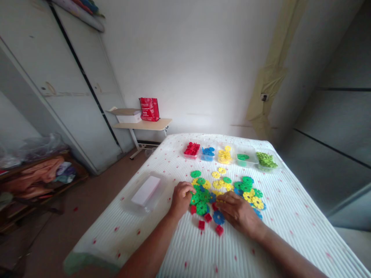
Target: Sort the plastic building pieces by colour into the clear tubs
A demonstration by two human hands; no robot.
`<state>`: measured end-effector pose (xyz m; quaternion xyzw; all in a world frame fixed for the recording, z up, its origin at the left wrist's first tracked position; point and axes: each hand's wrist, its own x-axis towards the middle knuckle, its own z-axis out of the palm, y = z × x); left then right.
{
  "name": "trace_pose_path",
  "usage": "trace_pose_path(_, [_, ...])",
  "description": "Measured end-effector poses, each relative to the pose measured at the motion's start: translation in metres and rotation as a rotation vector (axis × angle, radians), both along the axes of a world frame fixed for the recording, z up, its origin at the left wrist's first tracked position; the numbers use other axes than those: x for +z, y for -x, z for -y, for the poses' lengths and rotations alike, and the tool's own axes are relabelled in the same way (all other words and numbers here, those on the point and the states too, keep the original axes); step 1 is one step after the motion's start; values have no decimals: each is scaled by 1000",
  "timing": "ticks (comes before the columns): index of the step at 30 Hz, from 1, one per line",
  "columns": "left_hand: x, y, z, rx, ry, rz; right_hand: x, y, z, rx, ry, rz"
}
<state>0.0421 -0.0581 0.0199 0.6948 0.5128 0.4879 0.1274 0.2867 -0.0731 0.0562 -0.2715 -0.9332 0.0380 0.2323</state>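
Left hand [182, 196] curled at the edge of green discs [202, 209], right hand [239, 211] stretched low among yellow discs [216, 184] and a red block [215, 207], on a cloth-covered desk [203, 258]; whether either hand grips a piece cannot be told from this distance. Overlapping discs would part best under a light touch, lifted from the top, singly, without nudging the neighbours.
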Motion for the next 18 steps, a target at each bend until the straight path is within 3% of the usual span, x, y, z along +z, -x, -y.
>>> trace_pose_path(4, [5, -4, 3, -39, 24, -157, -4, 21, -6, -40, -40, 147])
trace_pose_path(9, [1, -6, -1, -24, 47, -318, -17, 14, -16, -239, -81, 178])
trace_pose_path(18, [-23, 6, -15, 206, 21, -225, -7, 0, -21, -397, -85, 77])
